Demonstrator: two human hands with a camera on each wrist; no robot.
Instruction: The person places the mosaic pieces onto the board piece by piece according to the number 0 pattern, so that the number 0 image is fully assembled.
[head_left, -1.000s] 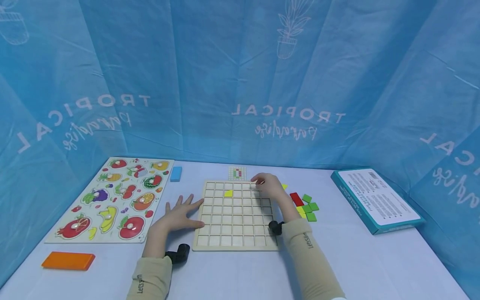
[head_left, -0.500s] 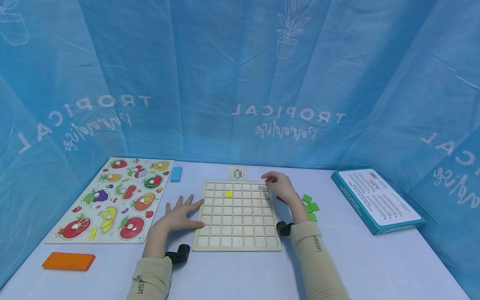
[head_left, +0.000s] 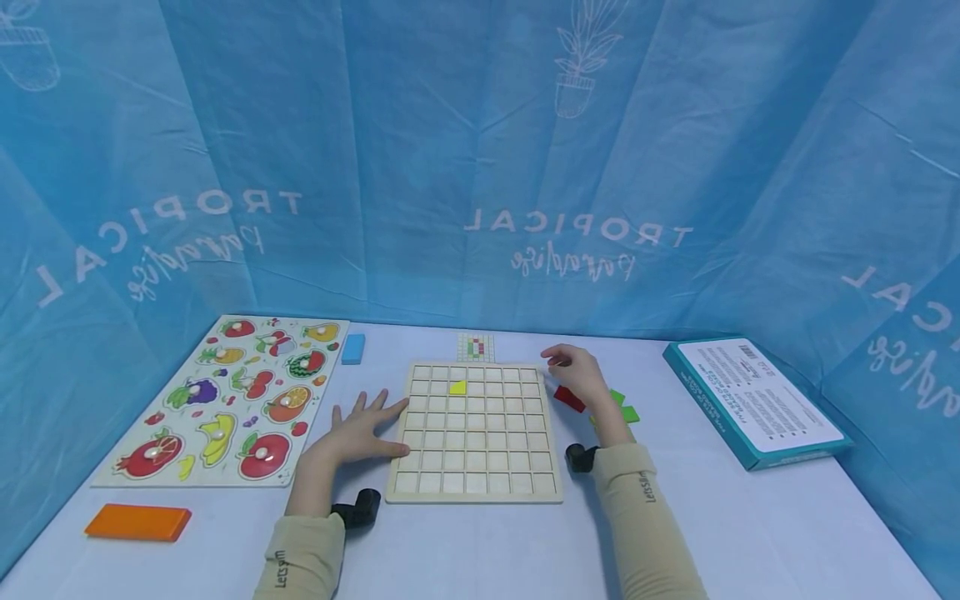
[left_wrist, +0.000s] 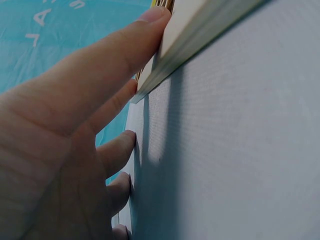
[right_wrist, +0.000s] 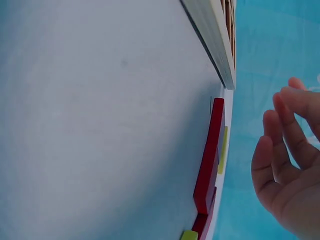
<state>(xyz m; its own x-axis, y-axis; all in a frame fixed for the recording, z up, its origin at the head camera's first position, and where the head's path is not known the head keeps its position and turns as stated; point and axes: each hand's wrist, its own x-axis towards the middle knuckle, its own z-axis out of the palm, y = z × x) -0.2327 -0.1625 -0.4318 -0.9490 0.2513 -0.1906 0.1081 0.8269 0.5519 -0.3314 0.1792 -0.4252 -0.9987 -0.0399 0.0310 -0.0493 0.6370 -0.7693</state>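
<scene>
1. Your left hand is spread wide, thumb and index touching the wooden grid board's left edge, gripping nothing.
2. Your right hand hovers off the far right corner, fingers loosely curled; no piece visible in them.
3. Yellow tile sits on the board: second row from far edge, third column from left. Red piece and green tiles lie right of it.
4. My read: between placements, fetching a piece. Next calls for lowering into a thumb-finger pinch, board steadied.
</scene>
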